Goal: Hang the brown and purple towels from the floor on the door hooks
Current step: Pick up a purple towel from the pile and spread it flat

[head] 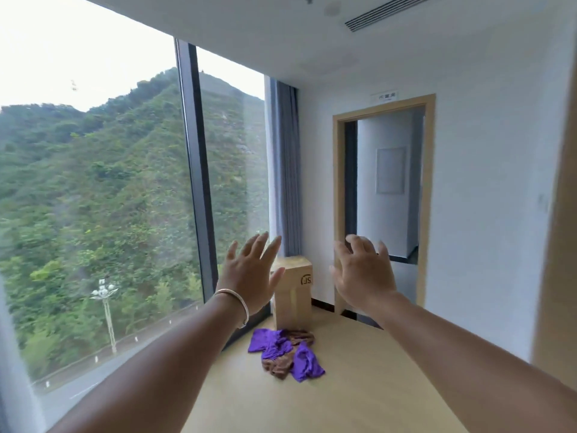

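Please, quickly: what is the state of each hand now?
Left hand: open, fingers spread, holding nothing.
Right hand: open, fingers loosely bent, holding nothing.

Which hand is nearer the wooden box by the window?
Left. The left hand overlaps the wooden box in view; the right hand is raised further right, before the doorway.

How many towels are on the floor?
2. The purple towel and the brown towel lie tangled in one heap in front of the box. More could hide underneath.
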Available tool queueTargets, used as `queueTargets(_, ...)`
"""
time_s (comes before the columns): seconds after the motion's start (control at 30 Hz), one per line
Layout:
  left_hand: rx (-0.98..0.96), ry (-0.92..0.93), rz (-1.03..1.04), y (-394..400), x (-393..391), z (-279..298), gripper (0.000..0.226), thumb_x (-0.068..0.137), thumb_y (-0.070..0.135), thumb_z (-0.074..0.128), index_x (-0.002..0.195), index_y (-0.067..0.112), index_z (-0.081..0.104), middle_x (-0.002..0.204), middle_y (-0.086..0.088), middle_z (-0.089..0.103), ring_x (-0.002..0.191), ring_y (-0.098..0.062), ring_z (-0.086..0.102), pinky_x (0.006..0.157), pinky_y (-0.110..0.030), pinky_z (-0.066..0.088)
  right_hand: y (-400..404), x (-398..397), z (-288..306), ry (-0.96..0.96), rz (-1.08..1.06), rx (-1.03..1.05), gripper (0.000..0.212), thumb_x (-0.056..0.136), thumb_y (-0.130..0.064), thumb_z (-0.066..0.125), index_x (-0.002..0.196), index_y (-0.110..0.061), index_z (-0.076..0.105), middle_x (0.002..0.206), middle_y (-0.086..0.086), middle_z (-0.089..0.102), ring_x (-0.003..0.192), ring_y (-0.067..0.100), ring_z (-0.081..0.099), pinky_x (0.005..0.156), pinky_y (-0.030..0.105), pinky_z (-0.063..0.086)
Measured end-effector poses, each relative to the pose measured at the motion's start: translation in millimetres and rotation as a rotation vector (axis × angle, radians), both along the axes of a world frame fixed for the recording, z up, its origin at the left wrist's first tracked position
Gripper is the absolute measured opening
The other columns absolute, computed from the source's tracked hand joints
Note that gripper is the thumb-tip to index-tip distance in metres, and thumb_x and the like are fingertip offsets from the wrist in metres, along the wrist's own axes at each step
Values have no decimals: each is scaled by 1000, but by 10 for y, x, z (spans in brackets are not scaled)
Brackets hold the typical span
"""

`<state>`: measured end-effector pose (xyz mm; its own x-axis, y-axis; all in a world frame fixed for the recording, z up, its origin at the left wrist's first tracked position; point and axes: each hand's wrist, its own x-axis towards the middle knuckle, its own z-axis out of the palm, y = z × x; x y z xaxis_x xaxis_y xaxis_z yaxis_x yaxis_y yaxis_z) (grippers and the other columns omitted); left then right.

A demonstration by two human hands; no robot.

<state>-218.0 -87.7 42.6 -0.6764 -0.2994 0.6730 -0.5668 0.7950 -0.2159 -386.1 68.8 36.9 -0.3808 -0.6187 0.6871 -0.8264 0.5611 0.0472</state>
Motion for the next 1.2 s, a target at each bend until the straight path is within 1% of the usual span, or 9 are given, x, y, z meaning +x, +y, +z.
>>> queueTargets(0.1,8,-9,-90,172,-562,-68,66,96,54,31,153,28,10,157,0,21,144,-18,19,117,-49,18,341,-348,-60,-9,-96,21,48,95,-44,45,137,-23,42,140,6,43,131,25,37,112,52,21)
queueTargets(0.17,19,-1,-161,309,-899,-99,66,95,54,32,152,28,12,156,0,23,144,-19,21,117,-50,19,557,-564,-72,-17,-159,29,48,95,-44,43,138,-23,39,142,6,40,132,26,35,112,51,22)
queueTargets(0.3,16,-17,-289,567,-1485,-163,64,96,54,31,151,28,13,156,0,25,143,-18,23,116,-50,22,914,-973,-100,-31,-288,34,48,96,-44,38,139,-22,37,141,6,40,132,25,33,113,50,17)
queueTargets(0.43,10,-19,-386,696,-2015,-213,64,95,55,31,150,27,15,154,0,28,142,-20,26,114,-50,23,1113,-1337,-157,-33,-394,38,50,97,-44,37,142,-22,36,145,6,37,136,25,29,114,50,15)
queueTargets(0.53,21,-29,-438,695,-2441,-269,63,95,56,29,150,28,14,155,0,27,143,-21,26,115,-49,23,1174,-1621,-218,-56,-448,40,50,97,-43,39,142,-23,36,147,6,35,138,24,26,114,51,12)
queueTargets(0.63,25,-43,-492,639,-2897,-309,62,96,57,28,150,29,15,155,0,27,142,-21,26,115,-50,23,1161,-1934,-268,-68,-519,44,49,96,-44,39,142,-25,36,149,4,34,138,22,25,114,50,11)
queueTargets(0.83,41,-42,-592,295,-3772,-278,63,96,56,30,150,30,13,156,1,26,143,-21,25,115,-51,22,904,-2601,-210,-69,-648,68,50,96,-48,37,142,-26,34,149,4,34,138,23,26,112,48,20)
queueTargets(1.0,66,-35,-632,-165,-4428,-199,63,96,57,30,150,30,14,156,1,27,143,-22,25,115,-51,23,493,-3156,-107,-94,-701,51,51,97,-48,35,143,-26,32,150,4,32,139,23,26,113,47,20)
queueTargets(1.2,73,-52,-659,-595,-5140,-253,64,96,57,31,150,29,13,155,-1,28,143,-23,26,115,-51,22,160,-3729,-176,-132,-741,47,51,97,-48,34,143,-27,31,151,3,30,139,23,25,113,46,19)
